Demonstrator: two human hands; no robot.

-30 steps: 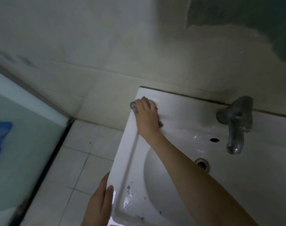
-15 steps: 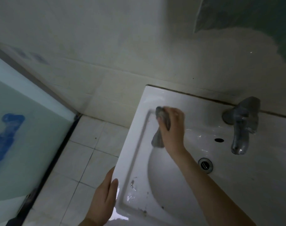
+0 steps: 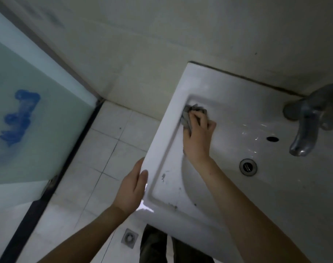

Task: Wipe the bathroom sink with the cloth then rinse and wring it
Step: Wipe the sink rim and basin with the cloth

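A white ceramic sink (image 3: 228,95) is fixed to the wall, with dark specks near its front left corner. My right hand (image 3: 197,135) presses a crumpled grey cloth (image 3: 187,116) against the sink's inner left ledge, near the back left corner. Most of the cloth is hidden under my fingers. My left hand (image 3: 132,188) grips the sink's left outer rim, thumb on top of the edge. A grey metal tap (image 3: 309,118) stands at the back right, above the drain (image 3: 248,167) and the overflow hole (image 3: 272,138).
A frosted glass partition (image 3: 29,114) with a blue shape behind it stands on the left. White floor tiles (image 3: 105,145) lie below, with a square floor drain (image 3: 129,238). The tiled wall runs behind the sink. My dark trousers (image 3: 152,243) show under the sink.
My right hand with the cloth went from the sink's back left corner down onto the inner ledge and is wiping there. My left hand stays on the rim. The camera tilted down.
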